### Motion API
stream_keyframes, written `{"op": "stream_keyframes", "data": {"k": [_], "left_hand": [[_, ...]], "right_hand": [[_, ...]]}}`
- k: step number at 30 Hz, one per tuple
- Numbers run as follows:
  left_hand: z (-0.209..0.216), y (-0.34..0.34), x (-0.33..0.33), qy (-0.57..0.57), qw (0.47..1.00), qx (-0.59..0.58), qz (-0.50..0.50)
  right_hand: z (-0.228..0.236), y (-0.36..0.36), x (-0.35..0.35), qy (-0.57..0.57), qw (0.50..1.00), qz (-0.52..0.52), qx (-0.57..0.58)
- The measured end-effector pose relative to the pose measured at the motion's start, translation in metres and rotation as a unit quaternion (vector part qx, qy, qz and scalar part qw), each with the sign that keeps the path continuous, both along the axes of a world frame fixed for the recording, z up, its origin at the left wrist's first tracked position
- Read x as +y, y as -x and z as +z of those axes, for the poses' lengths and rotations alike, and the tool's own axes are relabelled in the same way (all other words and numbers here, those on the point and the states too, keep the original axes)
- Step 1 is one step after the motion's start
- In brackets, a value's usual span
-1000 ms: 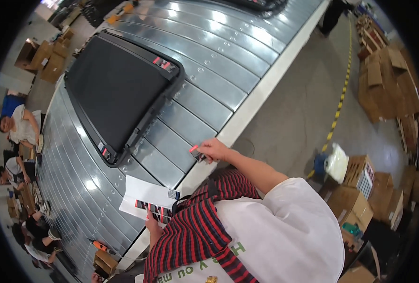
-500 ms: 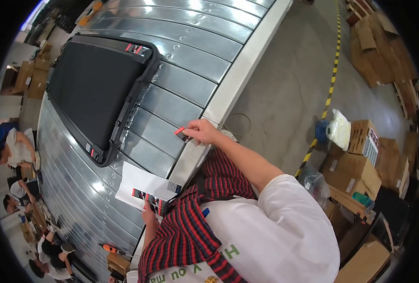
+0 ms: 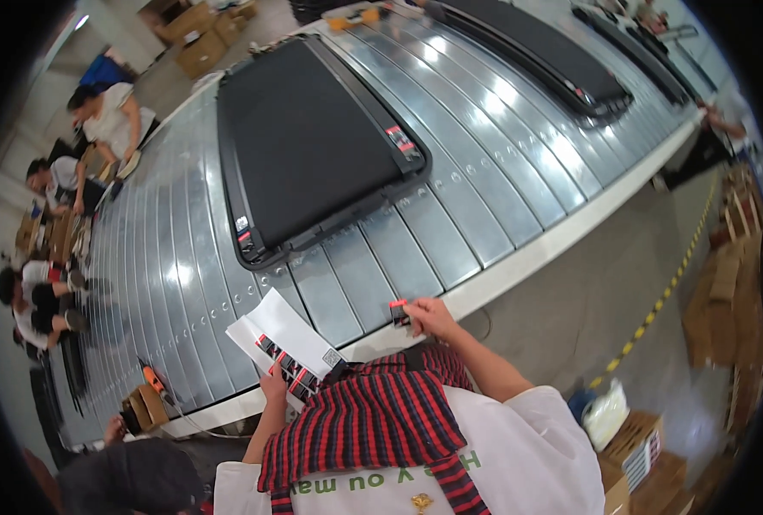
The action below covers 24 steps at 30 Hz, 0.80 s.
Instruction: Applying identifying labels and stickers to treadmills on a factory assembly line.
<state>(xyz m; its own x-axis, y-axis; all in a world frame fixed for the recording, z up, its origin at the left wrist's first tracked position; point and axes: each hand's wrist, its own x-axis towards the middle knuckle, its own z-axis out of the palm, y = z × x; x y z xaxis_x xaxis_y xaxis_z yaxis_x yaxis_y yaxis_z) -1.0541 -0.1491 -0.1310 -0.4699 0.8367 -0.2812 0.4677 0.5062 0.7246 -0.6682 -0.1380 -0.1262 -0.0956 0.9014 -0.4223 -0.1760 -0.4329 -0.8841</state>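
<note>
Pinching a small red-and-black sticker (image 3: 399,312), the right hand (image 3: 429,318) hovers at the conveyor (image 3: 450,219) edge, below the black treadmill (image 3: 313,142). Left hand (image 3: 272,384) grips the white sticker sheet (image 3: 283,345), also below the treadmill.

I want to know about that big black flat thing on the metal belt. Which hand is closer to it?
The right hand, holding a small sticker, is a little closer to the black treadmill deck. The left hand is lower, holding the white sticker sheet.
</note>
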Motion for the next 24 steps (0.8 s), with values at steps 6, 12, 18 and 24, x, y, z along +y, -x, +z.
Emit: {"op": "stream_keyframes", "data": {"k": [6,12,18,24], "left_hand": [[-0.019,-0.013,-0.014,-0.048,0.994,-0.028,0.094],[-0.042,-0.027,-0.034,-0.121,0.973,-0.077,0.183],[-0.021,-0.066,-0.041,-0.143,0.927,-0.105,0.329],[-0.051,-0.071,-0.047,-0.223,0.876,-0.193,0.381]], "right_hand": [[0.025,-0.033,0.015,0.074,0.996,0.030,0.045],[0.012,-0.111,0.052,0.054,0.993,-0.067,0.077],[0.024,-0.160,0.091,0.027,0.990,-0.097,0.100],[0.022,-0.190,0.131,0.011,0.994,-0.051,0.095]]}}
